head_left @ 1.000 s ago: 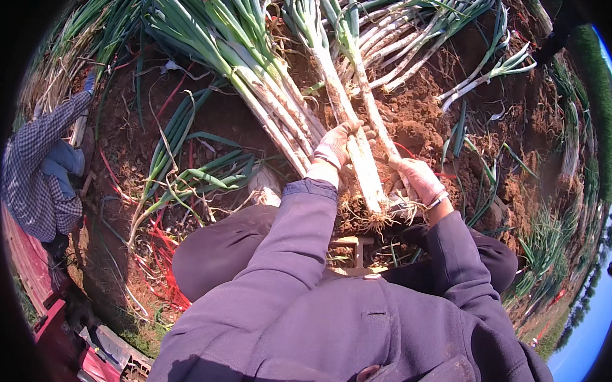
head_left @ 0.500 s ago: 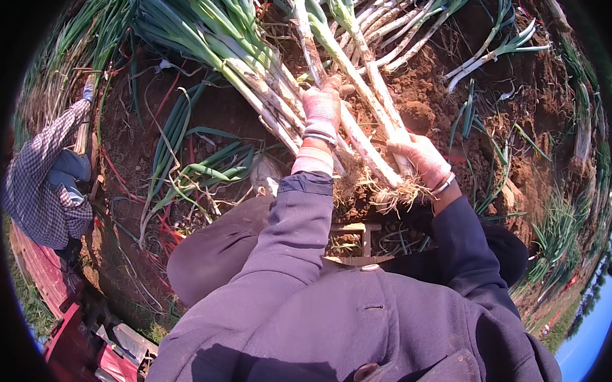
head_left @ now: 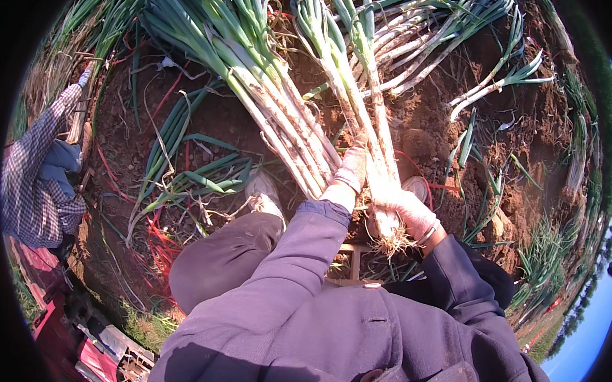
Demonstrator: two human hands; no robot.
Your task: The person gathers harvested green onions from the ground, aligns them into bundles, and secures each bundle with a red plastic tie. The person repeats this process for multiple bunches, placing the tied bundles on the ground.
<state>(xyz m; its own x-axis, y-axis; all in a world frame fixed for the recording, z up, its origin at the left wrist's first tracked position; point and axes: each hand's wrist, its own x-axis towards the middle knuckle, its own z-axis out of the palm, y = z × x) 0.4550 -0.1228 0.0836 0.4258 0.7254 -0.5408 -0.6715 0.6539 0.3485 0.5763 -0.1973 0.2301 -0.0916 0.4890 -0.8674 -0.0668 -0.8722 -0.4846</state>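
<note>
Step in hand (est.): gathering long green onions (head_left: 385, 136), root ends (head_left: 391, 242) together. L hand (head_left: 352, 169) clamped around stalks; R hand (head_left: 412, 213) clamped lower, nr. root ends. Loc.: ctr., R of adjacent onion bundle (head_left: 275, 111). Next move (est.) req. firm two-hand grip, root ends level.

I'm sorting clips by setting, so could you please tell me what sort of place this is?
Probably an open farm field: there is reddish soil, onion-like stalks lying in bunches, and blue sky at right.
</note>
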